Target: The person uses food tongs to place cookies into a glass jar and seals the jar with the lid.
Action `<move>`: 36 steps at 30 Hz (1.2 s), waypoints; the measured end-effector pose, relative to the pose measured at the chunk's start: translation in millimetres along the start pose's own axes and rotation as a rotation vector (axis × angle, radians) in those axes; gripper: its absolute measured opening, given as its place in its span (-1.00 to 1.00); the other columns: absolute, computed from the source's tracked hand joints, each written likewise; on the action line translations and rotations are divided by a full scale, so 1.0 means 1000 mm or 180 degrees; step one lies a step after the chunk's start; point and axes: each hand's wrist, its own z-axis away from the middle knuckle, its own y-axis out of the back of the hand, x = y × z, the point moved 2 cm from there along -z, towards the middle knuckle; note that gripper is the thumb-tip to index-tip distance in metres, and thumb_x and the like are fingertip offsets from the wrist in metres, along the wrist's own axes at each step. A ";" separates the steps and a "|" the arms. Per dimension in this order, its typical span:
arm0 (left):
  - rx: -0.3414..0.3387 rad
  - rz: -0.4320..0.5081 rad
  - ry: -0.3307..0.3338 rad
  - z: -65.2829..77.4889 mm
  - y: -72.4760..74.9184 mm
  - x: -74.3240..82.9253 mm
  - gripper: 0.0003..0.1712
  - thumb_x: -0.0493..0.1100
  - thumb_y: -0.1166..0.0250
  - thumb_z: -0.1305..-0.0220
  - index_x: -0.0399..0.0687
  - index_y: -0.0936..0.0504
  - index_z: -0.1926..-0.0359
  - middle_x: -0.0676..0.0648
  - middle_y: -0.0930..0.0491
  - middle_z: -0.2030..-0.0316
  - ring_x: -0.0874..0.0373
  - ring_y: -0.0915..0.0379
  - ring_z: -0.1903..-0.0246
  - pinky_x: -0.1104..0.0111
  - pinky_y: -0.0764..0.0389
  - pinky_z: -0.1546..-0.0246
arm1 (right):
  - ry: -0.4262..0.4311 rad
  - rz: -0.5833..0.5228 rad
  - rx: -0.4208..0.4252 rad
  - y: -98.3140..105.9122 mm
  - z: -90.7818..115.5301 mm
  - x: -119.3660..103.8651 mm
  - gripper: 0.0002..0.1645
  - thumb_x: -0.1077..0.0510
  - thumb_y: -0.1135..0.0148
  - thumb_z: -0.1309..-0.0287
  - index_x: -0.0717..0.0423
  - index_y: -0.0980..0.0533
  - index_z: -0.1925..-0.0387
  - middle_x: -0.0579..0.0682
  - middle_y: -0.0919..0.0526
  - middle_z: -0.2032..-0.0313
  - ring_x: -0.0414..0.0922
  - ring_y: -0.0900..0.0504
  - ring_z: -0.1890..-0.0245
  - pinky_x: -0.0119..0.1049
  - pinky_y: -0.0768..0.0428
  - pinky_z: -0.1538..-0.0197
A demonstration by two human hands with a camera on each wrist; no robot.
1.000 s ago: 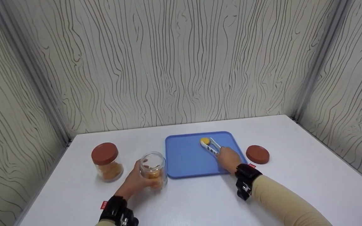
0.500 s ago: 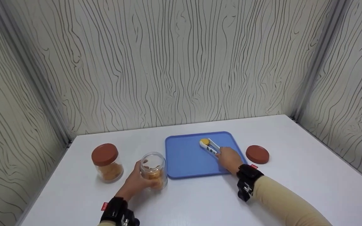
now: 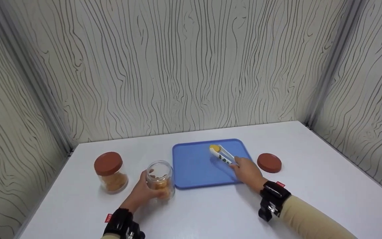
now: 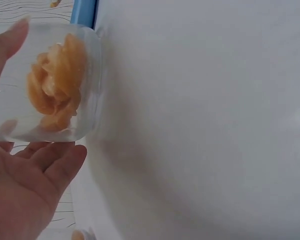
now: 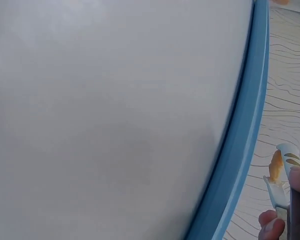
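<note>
My left hand point(image 3: 147, 190) is wrapped around a lidless clear jar point(image 3: 169, 176) that stands on the table left of the blue tray point(image 3: 192, 171). Several orange-brown pieces point(image 4: 65, 75), possibly crackers or dried fruit, lie in the bottom of that jar. White tongs point(image 3: 224, 158) with a printed pattern are gripped in my right hand point(image 3: 249, 172) over the tray. Between the tong tips sits a round yellow-orange piece point(image 3: 214, 148), apparently lifted off the tray. In the right wrist view the tongs pinch the piece point(image 5: 275, 166) from both sides.
A second jar point(image 3: 113, 181) with a reddish-brown lid point(image 3: 108, 163) and orange-brown contents stands at the left. Another reddish-brown lid point(image 3: 269, 162) lies right of the tray. Patterned panels point(image 3: 184, 66) enclose the white table point(image 3: 204, 212).
The tongs have closed on the yellow-orange piece, and my right hand has lifted them slightly and drawn back to the right. My left hand still holds the jar in the same place.
</note>
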 end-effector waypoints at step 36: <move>0.0010 0.0011 -0.0281 -0.004 -0.002 0.005 0.16 -0.19 -0.61 0.16 -0.32 -0.07 -0.36 -0.36 -0.29 -0.27 -0.31 -0.19 -0.27 -0.11 -0.24 -0.25 | 0.0589 -0.0505 -0.0024 0.019 0.040 -0.051 -0.49 0.18 -0.21 -0.29 0.50 -0.45 -0.14 0.13 -0.61 0.26 -0.16 -0.37 0.50 -0.39 -0.36 0.51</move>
